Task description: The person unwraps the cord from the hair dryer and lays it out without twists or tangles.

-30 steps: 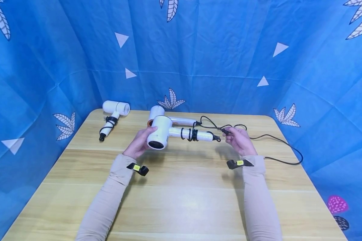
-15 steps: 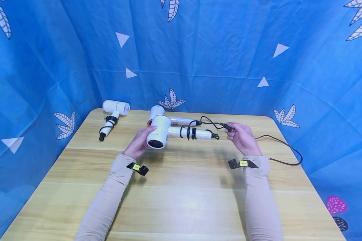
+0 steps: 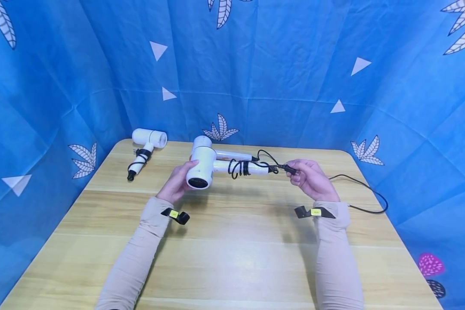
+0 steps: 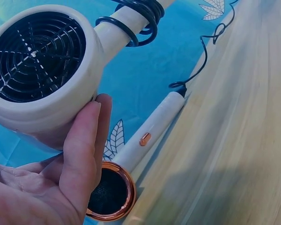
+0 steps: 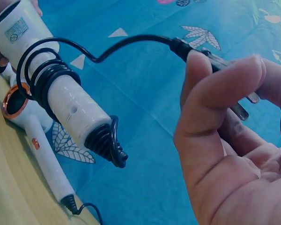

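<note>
My left hand [image 3: 177, 183] grips the head of a white hair dryer [image 3: 202, 168] and holds it above the table, handle pointing right. Black cord [image 5: 51, 79] is coiled in several loops round its handle. Between thumb and fingers my right hand [image 3: 310, 178] pinches the black plug [image 5: 215, 63] at the cord's end; its metal prongs show in the right wrist view. A stretch of cord runs from the coils to the plug. Behind, a second white hair dryer [image 4: 145, 131] with a copper-coloured ring and button lies on the table, partly covered by the held one.
A third white hair dryer [image 3: 149, 137], cord wound round its handle, lies at the table's back left. The second dryer's loose cord [image 3: 366, 187] curves along the right side of the wooden table [image 3: 232, 258]. Blue patterned cloth [image 3: 286, 64] hangs behind and at both sides.
My right hand has moved slightly right with the plug, and the cord between coils and plug now runs straighter. The held dryer has shifted slightly left, its handle tilting up a little.
</note>
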`<state>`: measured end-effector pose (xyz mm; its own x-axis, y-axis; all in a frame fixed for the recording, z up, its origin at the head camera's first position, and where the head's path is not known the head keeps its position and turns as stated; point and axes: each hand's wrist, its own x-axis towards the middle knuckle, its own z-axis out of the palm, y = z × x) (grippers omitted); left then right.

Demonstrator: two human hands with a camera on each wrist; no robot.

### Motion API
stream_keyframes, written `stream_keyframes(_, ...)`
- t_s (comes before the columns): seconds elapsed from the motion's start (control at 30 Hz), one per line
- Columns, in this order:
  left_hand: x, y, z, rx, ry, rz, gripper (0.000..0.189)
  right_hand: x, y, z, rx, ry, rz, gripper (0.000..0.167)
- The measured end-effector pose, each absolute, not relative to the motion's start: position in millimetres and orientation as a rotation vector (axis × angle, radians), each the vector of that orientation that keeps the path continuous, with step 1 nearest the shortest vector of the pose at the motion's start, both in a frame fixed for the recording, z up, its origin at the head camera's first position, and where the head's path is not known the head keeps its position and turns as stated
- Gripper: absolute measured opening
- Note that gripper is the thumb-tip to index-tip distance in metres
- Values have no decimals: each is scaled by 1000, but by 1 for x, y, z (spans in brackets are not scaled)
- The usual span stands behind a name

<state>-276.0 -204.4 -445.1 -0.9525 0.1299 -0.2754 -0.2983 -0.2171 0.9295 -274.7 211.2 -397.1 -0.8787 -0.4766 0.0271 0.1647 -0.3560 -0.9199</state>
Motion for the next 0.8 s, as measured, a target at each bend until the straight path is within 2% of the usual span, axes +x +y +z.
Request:
stream_keyframes(0.23, -277, -207, -446, -204, 1765, 2256, 59, -276, 213, -401, -469, 1441, -2183, 33)
stream_keyframes(0.53, -276, -208, -444, -222, 1770, 2282, 39, -280, 212, -412, -454, 1511, -2067, 31)
stream_keyframes(0.8, -277, -211, -443, -226, 1746, 2312, 34, -287, 212, -424, -477, 1556, -1969, 33)
